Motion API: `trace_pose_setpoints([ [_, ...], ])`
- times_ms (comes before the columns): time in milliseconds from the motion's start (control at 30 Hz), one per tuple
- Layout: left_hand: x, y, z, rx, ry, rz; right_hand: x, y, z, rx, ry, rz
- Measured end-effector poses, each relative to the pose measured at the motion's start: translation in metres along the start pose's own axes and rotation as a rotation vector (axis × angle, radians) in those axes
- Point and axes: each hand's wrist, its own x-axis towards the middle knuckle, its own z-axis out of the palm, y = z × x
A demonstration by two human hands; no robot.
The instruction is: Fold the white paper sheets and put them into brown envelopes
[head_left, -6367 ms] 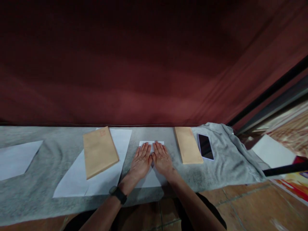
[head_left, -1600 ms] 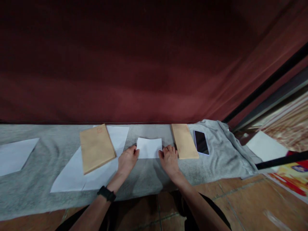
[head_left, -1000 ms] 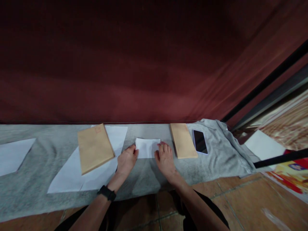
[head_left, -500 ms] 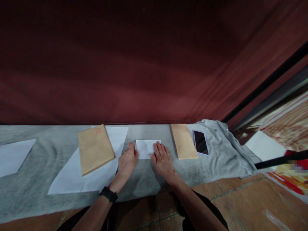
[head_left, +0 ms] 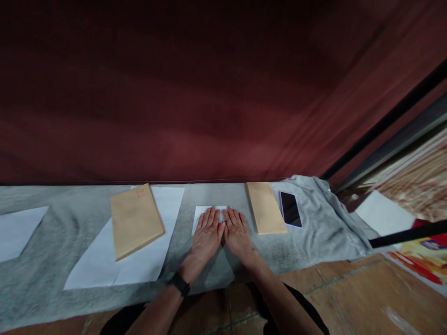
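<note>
A small white piece of paper (head_left: 197, 217), apparently folded, lies on the grey cloth in front of me, mostly covered by my hands. My left hand (head_left: 207, 232) rests flat on it with fingers stretched out and a dark watch at the wrist. Beside it, my right hand (head_left: 237, 231) also lies flat, its fingertips on the paper's right part. The two thumbs meet or nearly meet over the paper. Left of my hands, a brown envelope (head_left: 136, 221) sits on large white sheets (head_left: 171, 200). To the right lies a second, narrower brown envelope (head_left: 267, 208).
A phone (head_left: 291, 210) lies right of the narrow envelope, near the bunched part of the grey cloth (head_left: 321, 228). Another white sheet (head_left: 19, 230) is at the far left. A dark red curtain (head_left: 174, 116) hangs behind. Black bars (head_left: 391, 118) stand at the right.
My left hand has moved right from the paper's left edge to lie flat on it beside my right hand. The right hand has stayed nearly in place.
</note>
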Motion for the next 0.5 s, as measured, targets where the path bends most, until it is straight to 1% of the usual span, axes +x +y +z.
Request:
trace_pose_setpoints([
  [133, 0.003, -0.002, 0.002, 0.062, 0.009, -0.064, 0.002, 0.003, 0.003, -0.008, 0.043, 0.017],
  [300, 0.003, -0.011, 0.0, 0.112, 0.059, -0.109, 0.005, 0.008, 0.007, -0.014, 0.107, 0.051],
  [500, -0.001, -0.024, -0.008, 0.171, 0.077, -0.166, 0.004, 0.011, 0.006, -0.007, 0.112, 0.088],
])
